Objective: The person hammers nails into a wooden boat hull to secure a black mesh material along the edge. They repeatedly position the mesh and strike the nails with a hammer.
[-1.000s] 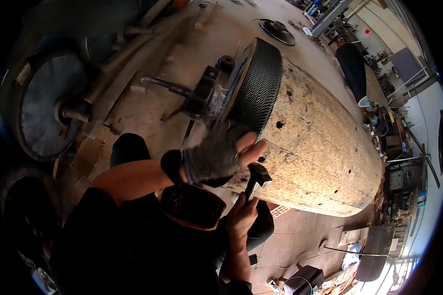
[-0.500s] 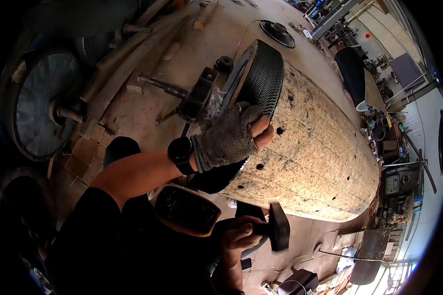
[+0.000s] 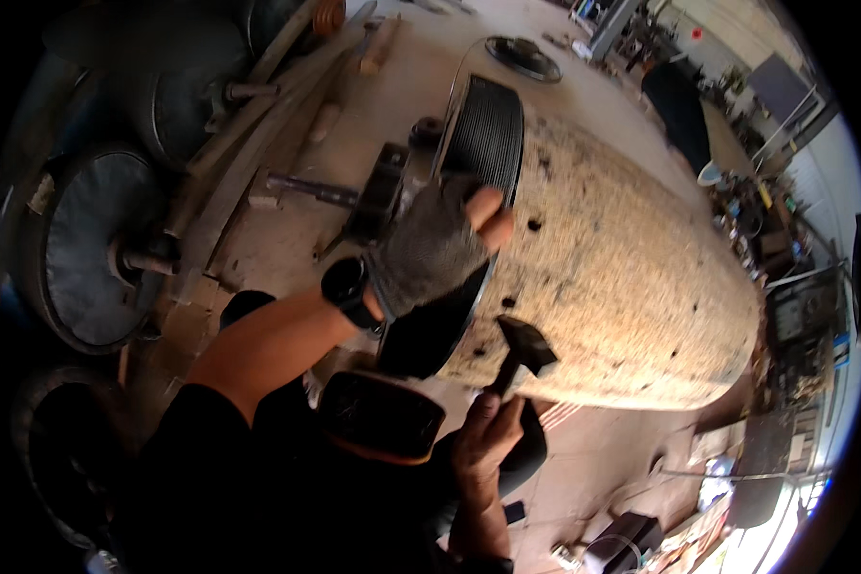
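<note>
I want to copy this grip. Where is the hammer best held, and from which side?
Probably low on the handle, from below. The hammer points its dark head up at the big rough cylinder, and the right hand wraps its lower handle, leaving the head free.

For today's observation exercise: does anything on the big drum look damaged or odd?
Yes. The large pale drum lying on its side has a rough, pitted, stained skin with several dark holes near its ribbed black end. The gloved left hand rests on that rim; the right hand holds a hammer beside it.
</note>
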A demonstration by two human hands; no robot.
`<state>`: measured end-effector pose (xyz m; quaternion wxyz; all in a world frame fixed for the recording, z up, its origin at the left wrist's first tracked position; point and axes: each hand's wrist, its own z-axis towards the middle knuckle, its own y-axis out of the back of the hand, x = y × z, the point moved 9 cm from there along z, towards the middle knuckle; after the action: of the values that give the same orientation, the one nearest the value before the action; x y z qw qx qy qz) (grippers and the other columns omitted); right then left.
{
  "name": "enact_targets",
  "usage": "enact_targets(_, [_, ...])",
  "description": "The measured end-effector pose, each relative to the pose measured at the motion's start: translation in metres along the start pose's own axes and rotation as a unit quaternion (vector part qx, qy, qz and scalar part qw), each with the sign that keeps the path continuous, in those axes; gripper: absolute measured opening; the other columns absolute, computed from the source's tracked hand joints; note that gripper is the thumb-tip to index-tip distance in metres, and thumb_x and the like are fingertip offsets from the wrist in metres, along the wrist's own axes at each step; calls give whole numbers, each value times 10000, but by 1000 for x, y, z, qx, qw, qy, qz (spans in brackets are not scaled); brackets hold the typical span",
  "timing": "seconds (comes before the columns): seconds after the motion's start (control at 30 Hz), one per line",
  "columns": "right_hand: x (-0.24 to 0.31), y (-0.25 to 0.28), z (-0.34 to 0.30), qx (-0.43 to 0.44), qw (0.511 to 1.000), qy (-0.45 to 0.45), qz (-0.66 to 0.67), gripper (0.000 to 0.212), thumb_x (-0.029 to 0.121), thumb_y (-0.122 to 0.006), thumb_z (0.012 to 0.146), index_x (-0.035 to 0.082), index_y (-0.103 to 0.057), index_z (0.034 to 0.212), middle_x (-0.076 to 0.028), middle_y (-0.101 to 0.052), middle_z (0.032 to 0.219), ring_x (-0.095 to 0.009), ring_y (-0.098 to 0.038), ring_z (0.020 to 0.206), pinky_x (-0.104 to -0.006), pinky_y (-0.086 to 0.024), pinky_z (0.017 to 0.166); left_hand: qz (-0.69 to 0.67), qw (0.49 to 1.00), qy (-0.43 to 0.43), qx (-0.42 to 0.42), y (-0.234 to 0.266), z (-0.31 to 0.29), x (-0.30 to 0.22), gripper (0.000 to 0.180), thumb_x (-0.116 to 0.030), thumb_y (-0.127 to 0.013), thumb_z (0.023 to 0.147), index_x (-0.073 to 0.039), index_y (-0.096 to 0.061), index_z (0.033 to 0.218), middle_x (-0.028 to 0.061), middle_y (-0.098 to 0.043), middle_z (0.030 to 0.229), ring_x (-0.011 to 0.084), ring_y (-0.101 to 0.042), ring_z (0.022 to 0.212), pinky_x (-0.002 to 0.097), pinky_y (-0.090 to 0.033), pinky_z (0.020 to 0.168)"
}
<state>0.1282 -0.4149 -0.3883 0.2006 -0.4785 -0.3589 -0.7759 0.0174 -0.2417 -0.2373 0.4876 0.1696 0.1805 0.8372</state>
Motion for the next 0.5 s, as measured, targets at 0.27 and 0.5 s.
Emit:
enact_targets(0.27, [-42, -15, -17, 3, 987, 57, -153, 177, 66, -610, 950, -14, -510, 1072, -273, -621, 793, -487, -630, 732, -511, -485, 555, -53, 996, 65, 11, 15, -12, -13, 356, 7, -651, 810, -14, -575, 1158, 155, -599, 1020, 331, -608, 858, 456, -517, 784])
enact_targets(0.5, [-44, -3, -39, -16, 990, 91, -103, 225, 105, -655, 939, 5, -513, 1082, -225, -614, 703, -444, -616, 595, -488, -485, 500, -294, 942, 139, 78, 2, -115, -69, 577, 30, -632, 849, -27, -486, 1405, 42, -607, 827, 235, -590, 733, 383, -496, 756])
